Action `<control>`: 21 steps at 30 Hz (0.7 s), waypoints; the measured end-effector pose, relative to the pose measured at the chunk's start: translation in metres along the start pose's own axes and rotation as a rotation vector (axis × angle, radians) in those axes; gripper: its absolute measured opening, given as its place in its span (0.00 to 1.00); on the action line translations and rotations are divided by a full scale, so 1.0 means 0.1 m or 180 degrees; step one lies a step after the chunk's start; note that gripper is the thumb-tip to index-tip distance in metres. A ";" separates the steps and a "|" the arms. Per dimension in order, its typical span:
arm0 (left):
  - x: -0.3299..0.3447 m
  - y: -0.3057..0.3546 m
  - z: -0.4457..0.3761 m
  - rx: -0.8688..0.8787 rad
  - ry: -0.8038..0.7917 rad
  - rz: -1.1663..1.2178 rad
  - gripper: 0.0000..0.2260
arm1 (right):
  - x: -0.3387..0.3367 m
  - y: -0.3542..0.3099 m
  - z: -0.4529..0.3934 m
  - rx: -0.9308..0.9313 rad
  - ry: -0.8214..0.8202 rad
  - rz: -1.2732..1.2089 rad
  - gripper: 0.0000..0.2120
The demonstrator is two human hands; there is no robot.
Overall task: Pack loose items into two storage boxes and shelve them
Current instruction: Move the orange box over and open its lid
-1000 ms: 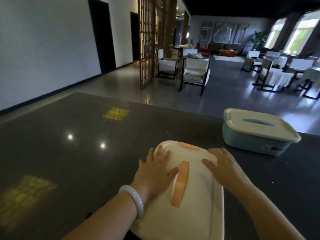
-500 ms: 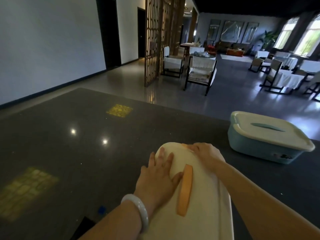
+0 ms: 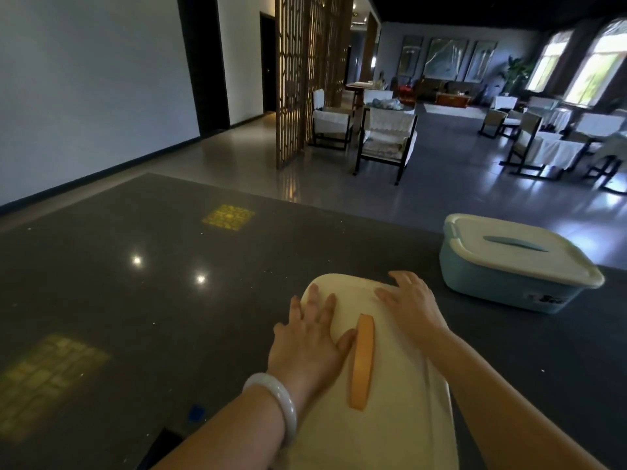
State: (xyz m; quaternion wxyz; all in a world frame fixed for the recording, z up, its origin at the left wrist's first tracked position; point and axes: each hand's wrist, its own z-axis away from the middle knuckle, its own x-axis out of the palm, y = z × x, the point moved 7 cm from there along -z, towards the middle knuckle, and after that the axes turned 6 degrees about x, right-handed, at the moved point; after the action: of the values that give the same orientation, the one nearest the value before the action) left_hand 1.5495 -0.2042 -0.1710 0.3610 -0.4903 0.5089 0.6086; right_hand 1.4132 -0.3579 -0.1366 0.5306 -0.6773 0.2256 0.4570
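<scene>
Both hands press the cream plastic lid with orange handle [image 3: 383, 395] shut: left hand [image 3: 310, 344] and right hand [image 3: 415, 307] lie flat, fingers spread, gripping nothing. Beyond the right fingertips [image 3: 398, 276] sits the closed blue plastic box [image 3: 502, 283]. Shelving likely follows, requiring a handle grip.

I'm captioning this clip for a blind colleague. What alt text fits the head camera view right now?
Two bare hands, the left hand wearing a pale bangle and the right hand, press flat on the cream lid of a storage box with an orange handle on a dark table. A closed blue storage box sits farther right, with a dim lounge beyond.
</scene>
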 end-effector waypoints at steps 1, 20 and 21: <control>-0.01 0.00 -0.01 -0.0010 -0.0011 -0.0001 0.38 | -0.04 0.06 0.14 0.0023 0.0036 -0.0077 0.27; -0.17 -0.28 0.55 -0.0590 0.0006 0.2112 0.22 | 0.16 0.64 1.35 0.1168 -0.0034 -0.1913 0.31; -0.15 -0.25 0.61 -0.0702 -0.0036 0.2467 0.22 | 0.16 0.64 1.35 0.1151 -0.0018 -0.1914 0.31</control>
State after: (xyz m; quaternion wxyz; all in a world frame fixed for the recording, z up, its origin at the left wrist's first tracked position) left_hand 1.5629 -0.1386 -0.1634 0.0528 -0.2944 0.5858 0.7533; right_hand 1.3187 -0.2512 -0.1855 0.7534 -0.6073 0.0918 0.2348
